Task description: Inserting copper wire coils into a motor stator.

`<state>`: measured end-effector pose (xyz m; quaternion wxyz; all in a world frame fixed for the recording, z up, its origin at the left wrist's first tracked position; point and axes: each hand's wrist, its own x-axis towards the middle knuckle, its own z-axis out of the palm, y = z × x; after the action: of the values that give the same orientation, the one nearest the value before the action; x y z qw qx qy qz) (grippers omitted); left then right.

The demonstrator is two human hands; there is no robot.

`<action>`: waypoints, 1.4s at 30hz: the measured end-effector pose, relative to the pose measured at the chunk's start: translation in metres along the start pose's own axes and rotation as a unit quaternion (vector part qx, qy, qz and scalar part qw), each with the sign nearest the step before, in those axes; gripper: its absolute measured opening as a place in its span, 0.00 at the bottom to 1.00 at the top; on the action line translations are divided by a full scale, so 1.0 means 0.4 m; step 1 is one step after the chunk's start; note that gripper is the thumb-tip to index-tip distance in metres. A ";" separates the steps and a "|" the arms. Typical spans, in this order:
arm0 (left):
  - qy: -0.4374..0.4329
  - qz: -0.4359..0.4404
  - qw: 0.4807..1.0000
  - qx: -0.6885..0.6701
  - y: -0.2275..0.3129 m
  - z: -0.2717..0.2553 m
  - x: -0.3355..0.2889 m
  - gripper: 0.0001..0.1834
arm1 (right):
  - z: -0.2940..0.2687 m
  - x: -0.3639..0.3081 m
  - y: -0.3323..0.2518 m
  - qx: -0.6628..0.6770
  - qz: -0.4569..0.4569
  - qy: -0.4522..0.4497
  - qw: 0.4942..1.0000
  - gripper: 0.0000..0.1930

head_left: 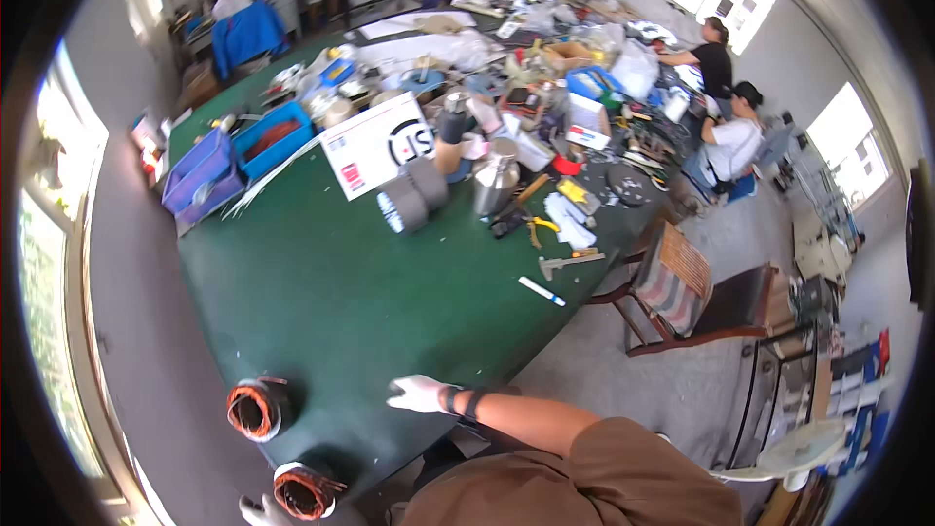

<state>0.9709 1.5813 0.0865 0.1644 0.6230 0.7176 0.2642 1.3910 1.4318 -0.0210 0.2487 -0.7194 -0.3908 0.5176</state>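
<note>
Gloved right hand lies flat, fingers spread; gloved left hand barely shows.

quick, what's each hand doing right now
left hand: at the picture's lower edge beside a copper-wound coil, grip cannot be told
right hand: open, resting on the green table, holding nothing

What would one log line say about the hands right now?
left hand: gloved, at lower coil, grip unclear | right hand: gloved, open, on green table edge | upper coil: untouched
</note>
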 end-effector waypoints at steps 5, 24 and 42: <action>-0.094 0.156 0.982 -0.047 0.319 0.050 -0.074 0.25 | -0.171 -0.505 0.588 0.001 0.221 0.221 0.950 0.33; -0.524 0.513 0.680 0.002 0.987 0.783 -1.102 0.18 | -0.188 -1.430 1.356 0.306 0.501 0.367 0.721 0.22; -0.530 0.592 0.549 0.260 1.693 1.470 -1.800 0.26 | -1.293 -1.318 1.959 0.026 0.458 0.468 0.756 0.40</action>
<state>1.9722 1.0344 -0.0591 0.1524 0.9493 0.0066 -0.2749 2.0320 0.5764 -0.1520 0.1519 -0.9582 0.1639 0.1787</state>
